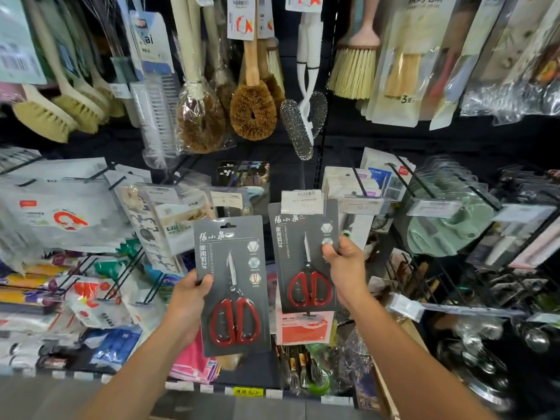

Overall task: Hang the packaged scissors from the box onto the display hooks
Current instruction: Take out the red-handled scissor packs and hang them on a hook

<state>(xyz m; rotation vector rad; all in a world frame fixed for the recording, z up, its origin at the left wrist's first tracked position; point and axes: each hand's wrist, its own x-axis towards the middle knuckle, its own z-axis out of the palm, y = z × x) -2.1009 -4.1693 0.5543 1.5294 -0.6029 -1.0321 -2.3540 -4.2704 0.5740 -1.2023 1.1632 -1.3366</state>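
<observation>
My left hand point(189, 301) grips the left edge of a grey card pack of red-handled scissors point(233, 286), held upright in front of the shelves. My right hand point(344, 265) pinches the right edge of a second, identical scissors pack point(303, 259). The top of that pack sits just under a white price tag point(302, 202) at the tip of a display hook. I cannot tell whether the pack hangs on the hook. A cardboard box edge point(391, 398) shows at the lower right.
Brushes point(253, 107) and scrubbers hang on the upper rows. Bagged goods point(66, 219) fill the hooks to the left. Green items point(448, 225) and black hooks with price tags stand to the right. A lower shelf holds pink cloths point(194, 359) and utensils.
</observation>
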